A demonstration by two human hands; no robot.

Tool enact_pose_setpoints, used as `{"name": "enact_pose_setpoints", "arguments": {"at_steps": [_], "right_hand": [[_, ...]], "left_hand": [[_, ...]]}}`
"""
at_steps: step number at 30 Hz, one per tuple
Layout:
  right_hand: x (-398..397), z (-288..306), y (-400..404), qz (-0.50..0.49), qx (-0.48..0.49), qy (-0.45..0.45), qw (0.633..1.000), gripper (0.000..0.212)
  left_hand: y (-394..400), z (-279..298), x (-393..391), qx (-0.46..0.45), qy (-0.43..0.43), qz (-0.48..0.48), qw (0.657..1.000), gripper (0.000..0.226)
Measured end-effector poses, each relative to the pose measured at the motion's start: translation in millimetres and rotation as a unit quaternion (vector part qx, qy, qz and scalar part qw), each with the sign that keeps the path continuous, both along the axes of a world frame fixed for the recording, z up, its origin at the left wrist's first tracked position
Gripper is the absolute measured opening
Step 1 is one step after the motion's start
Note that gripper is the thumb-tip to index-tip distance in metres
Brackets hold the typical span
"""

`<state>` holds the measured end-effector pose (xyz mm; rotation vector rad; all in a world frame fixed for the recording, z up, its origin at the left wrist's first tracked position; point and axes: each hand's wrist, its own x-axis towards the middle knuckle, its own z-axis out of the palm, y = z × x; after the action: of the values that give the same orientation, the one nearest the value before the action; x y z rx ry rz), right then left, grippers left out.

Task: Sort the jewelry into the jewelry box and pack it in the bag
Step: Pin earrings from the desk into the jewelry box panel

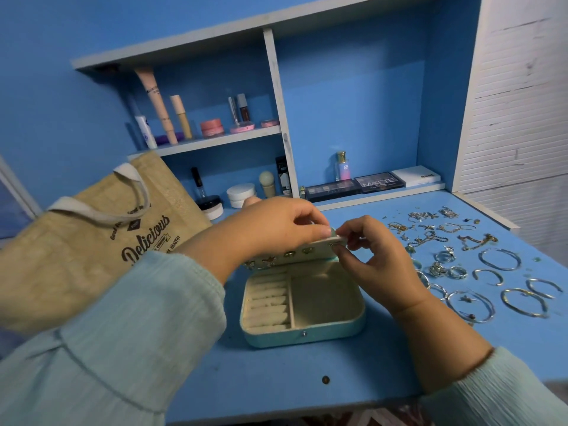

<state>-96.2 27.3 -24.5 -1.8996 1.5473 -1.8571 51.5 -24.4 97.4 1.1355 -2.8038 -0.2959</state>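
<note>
A pale teal jewelry box (307, 335) stands open on the blue desk, with cream ring rolls on its left and a bare compartment on its right. Several small earrings (289, 254) are pinned along the raised lid (319, 245). My left hand (270, 229) grips the lid's top edge. My right hand (368, 256) pinches a small earring (335, 243) at the lid's right end. Loose jewelry (461, 259), hoops, rings and chains, is spread on the desk to the right. A tan jute bag (92, 241) printed "Delicious" leans at the left.
Shelves behind hold makeup tubes (159, 115), jars (241, 193), a perfume bottle (341, 166) and eyeshadow palettes (378, 181). The desk's front edge (307, 407) lies close below the box. A white slatted wall (516, 118) stands at the right.
</note>
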Motion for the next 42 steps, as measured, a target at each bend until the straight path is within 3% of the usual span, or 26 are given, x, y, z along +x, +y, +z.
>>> {"name": "enact_pose_setpoints", "arguments": {"at_steps": [6,23,29,37,42], "right_hand": [[4.8,14.8,3.5,-0.018,0.07,-0.003,0.997,0.035],[-15.8,42.7,32.9,-0.029,0.249,0.145,0.957,0.01],[-35.4,47.2,51.6,-0.054,0.286,0.192,0.937,0.008],[-78.3,49.7,95.2,-0.101,0.395,0.242,0.881,0.009],[-109.2,43.5,115.0,-0.142,0.471,0.274,0.827,0.011]], "left_hand": [[18.3,-24.7,6.9,-0.141,0.054,0.011,0.988,0.013],[38.5,-61.7,4.6,-0.203,0.104,0.032,0.973,0.022],[51.1,-74.0,-5.3,-0.302,0.097,-0.005,0.948,0.018],[61.6,-97.5,-33.3,-0.307,0.127,-0.062,0.941,0.027],[75.8,-104.1,-68.5,-0.268,0.151,-0.094,0.947,0.007]]}}
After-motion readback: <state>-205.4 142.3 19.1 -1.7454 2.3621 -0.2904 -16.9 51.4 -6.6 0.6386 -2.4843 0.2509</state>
